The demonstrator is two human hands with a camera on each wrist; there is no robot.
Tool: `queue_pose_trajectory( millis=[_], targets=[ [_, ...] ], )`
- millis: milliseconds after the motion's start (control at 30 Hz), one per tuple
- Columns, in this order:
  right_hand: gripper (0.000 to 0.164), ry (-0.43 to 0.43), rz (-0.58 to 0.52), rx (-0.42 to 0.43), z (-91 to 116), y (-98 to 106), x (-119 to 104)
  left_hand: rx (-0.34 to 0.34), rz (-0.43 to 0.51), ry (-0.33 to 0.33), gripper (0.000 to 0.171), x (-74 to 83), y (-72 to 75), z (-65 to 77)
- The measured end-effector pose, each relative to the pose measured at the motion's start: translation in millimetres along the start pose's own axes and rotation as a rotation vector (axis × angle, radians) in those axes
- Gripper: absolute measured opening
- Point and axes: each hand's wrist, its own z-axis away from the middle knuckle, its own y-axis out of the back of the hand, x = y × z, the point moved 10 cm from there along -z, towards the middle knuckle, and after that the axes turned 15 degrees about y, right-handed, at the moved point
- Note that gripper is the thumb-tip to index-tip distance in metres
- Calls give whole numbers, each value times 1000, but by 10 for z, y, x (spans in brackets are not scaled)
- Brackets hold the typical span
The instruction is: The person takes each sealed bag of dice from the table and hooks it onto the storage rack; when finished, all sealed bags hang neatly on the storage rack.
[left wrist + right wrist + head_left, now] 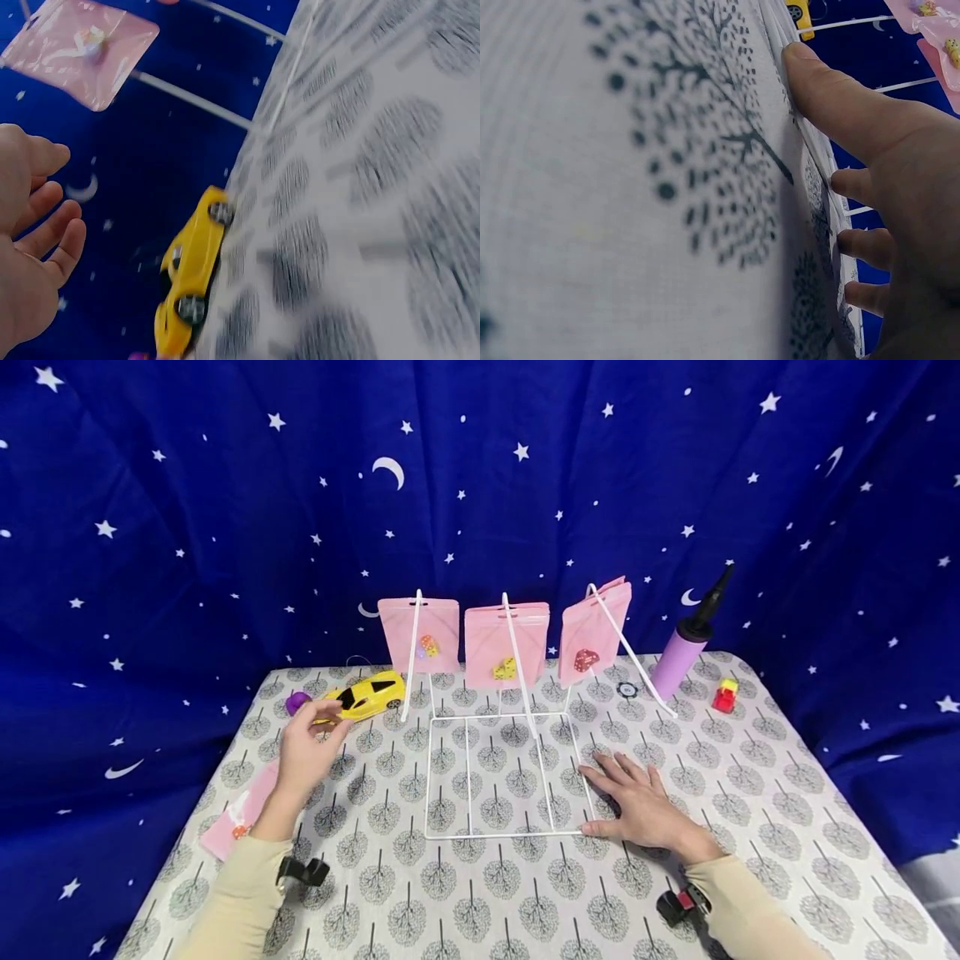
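A white wire rack [502, 836] stands mid-table, with three sloping arms. On them hang a left pink pouch [397, 631], a middle pink pouch [483, 643] and a right pink pouch [581, 631], dice showing in each. My left hand [303, 752] is raised near a yellow toy car [382, 693], its fingers loosely bent and holding nothing. In the left wrist view the same car [196, 259] is apart from the fingers. My right hand [637, 806] is spread over the table, fingertips right at the side of the rack's base.
Under my left forearm lies another pink pouch [225, 833] with red dice. A purple ball [297, 702] is beside the yellow car. Back right are a purple hand pump [677, 664], a red toy vehicle [725, 698] and a dark ring [627, 691]. A starry blue curtain [480, 485] hangs behind.
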Motion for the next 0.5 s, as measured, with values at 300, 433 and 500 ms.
queue_pose_trajectory(
  millis=[300, 433, 500],
  targets=[
    [95, -4, -2, 0, -2, 14, -5, 78, -171, 128, 35, -404, 605, 387],
    [95, -1, -1, 0, -8, 12, -7, 125, -211, 162, 36, -546, 847, 517],
    [95, -1, 1, -1, -8, 7, -7, 146, -240, 169, 37, -610, 948, 560]
  ],
)
